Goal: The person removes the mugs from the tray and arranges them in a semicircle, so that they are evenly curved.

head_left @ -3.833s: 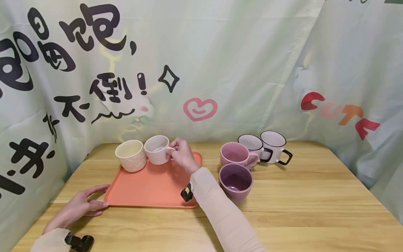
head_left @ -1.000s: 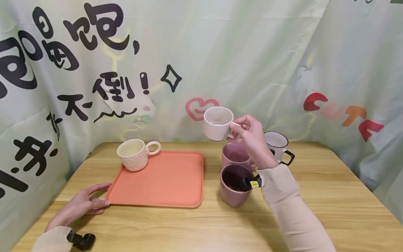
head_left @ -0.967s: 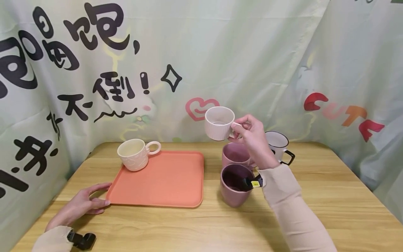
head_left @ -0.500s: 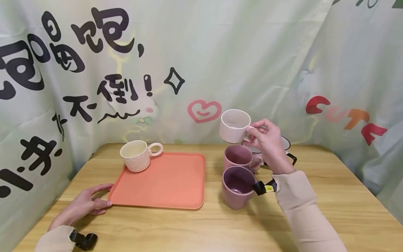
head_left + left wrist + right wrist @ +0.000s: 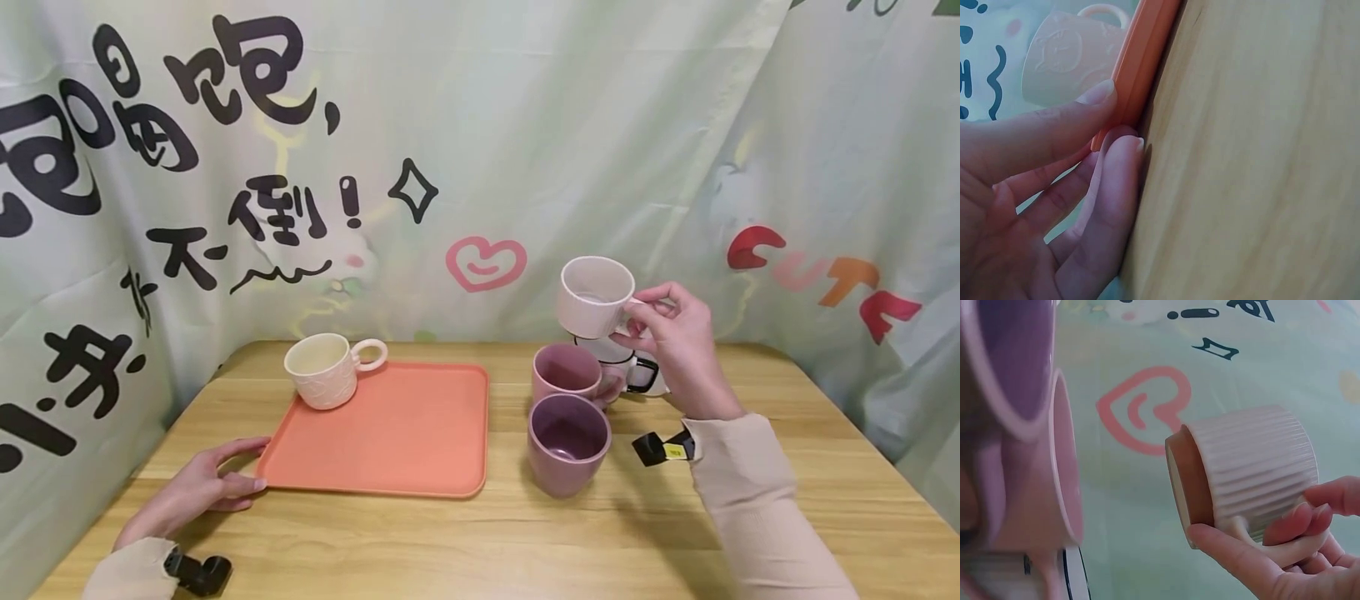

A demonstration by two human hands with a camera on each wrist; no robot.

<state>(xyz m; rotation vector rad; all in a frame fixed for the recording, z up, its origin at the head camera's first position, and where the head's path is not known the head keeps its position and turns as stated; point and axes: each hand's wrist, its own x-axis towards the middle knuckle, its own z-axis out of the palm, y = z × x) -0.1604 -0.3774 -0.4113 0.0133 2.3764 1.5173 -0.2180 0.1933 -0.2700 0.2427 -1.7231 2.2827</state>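
My right hand (image 5: 678, 346) holds a white ribbed mug (image 5: 596, 293) by its handle, raised above the table at the back right. In the right wrist view, fingers curl through the handle and the thumb lies near the mug's brown base. My left hand (image 5: 202, 483) pinches the near left corner of the orange tray (image 5: 382, 433), thumb on the rim and fingers at its underside. On the tray's far left corner stands a cream embossed mug (image 5: 321, 379), handle to the right. A pink mug (image 5: 566, 372) and a purple mug (image 5: 567, 446) stand right of the tray.
Behind the pink mug, two white black-rimmed mugs stand partly hidden by the raised mug and my right hand; one black handle (image 5: 642, 375) shows. The wooden table (image 5: 810, 500) reaches back to a printed curtain (image 5: 585, 125).
My right hand has lifted the ribbed mug off the tray and carried it rightward, past the pink mug, over the white mugs. My left hand stays at the tray corner.
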